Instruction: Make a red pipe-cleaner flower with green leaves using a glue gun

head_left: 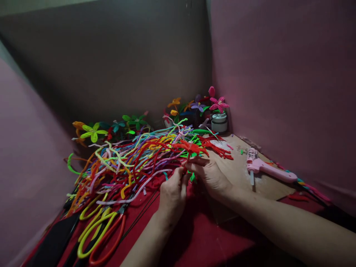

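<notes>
My left hand [172,193] and my right hand [209,174] meet at the middle of the red cloth [211,237], fingers pinched together around the thin stem of a red pipe-cleaner flower [190,147]. The flower's petals spread just above my fingertips. A bit of green pipe cleaner [192,177] shows between the two hands. A big loose heap of coloured pipe cleaners [130,159] lies right behind and to the left of my hands.
Finished pipe-cleaner flowers [93,131] line the back wall, and a white pot with a pink flower [219,120] stands in the corner. A pink glue gun [267,168] rests on a cardboard sheet [236,167] at right. Red and yellow-handled cutters [102,230] lie front left.
</notes>
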A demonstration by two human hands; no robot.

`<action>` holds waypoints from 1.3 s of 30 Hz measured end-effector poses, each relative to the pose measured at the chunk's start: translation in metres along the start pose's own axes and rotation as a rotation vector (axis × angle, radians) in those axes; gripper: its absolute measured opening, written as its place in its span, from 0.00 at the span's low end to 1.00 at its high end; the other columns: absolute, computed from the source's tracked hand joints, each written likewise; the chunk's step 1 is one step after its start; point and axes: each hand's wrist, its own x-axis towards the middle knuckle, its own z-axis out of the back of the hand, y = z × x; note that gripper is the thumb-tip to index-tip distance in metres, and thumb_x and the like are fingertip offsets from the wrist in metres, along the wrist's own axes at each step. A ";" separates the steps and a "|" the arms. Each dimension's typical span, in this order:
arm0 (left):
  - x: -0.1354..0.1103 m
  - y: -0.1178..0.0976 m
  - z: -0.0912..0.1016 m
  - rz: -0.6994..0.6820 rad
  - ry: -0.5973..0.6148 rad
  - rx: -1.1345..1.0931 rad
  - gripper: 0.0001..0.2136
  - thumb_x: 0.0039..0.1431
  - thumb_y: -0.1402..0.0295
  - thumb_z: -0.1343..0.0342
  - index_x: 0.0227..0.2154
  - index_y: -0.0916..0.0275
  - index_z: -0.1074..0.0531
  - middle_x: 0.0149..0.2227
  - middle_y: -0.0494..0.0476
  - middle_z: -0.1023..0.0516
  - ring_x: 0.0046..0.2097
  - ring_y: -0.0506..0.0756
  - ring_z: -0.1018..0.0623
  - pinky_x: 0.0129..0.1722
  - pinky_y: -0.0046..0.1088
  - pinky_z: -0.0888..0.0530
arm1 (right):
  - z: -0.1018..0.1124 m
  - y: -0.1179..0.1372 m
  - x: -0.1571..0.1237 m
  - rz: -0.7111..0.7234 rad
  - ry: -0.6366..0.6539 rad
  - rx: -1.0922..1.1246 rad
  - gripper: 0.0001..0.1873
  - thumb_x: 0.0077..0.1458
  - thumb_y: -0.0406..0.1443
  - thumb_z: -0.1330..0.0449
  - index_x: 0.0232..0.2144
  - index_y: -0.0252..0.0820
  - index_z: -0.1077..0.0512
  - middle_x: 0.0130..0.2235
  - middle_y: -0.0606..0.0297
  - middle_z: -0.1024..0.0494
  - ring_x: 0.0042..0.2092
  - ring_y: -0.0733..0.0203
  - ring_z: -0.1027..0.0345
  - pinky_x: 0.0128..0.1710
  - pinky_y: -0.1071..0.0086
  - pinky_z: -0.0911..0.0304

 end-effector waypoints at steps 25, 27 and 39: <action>-0.002 -0.017 0.010 -0.041 -0.088 -0.078 0.04 0.54 0.70 0.49 0.26 0.60 0.31 0.21 0.48 0.31 0.23 0.48 0.30 0.27 0.22 0.34 | -0.002 -0.005 -0.009 0.270 0.108 -0.208 0.06 0.44 0.38 0.35 0.28 0.44 0.22 0.27 0.67 0.26 0.25 0.67 0.38 0.26 0.71 0.38; -0.003 -0.018 0.009 -0.014 -0.102 -0.069 0.05 0.54 0.70 0.49 0.25 0.59 0.32 0.19 0.47 0.32 0.22 0.48 0.32 0.25 0.22 0.35 | -0.003 -0.005 -0.009 0.225 0.116 -0.170 0.06 0.43 0.38 0.35 0.27 0.44 0.22 0.26 0.68 0.27 0.24 0.68 0.40 0.26 0.70 0.38; -0.002 -0.020 0.006 0.159 -0.006 -0.238 0.07 0.58 0.62 0.50 0.32 0.60 0.32 0.21 0.46 0.35 0.22 0.47 0.35 0.24 0.22 0.36 | -0.001 -0.004 -0.003 0.082 -0.003 0.033 0.07 0.35 0.34 0.31 0.22 0.40 0.24 0.24 0.69 0.27 0.28 0.67 0.37 0.34 0.71 0.41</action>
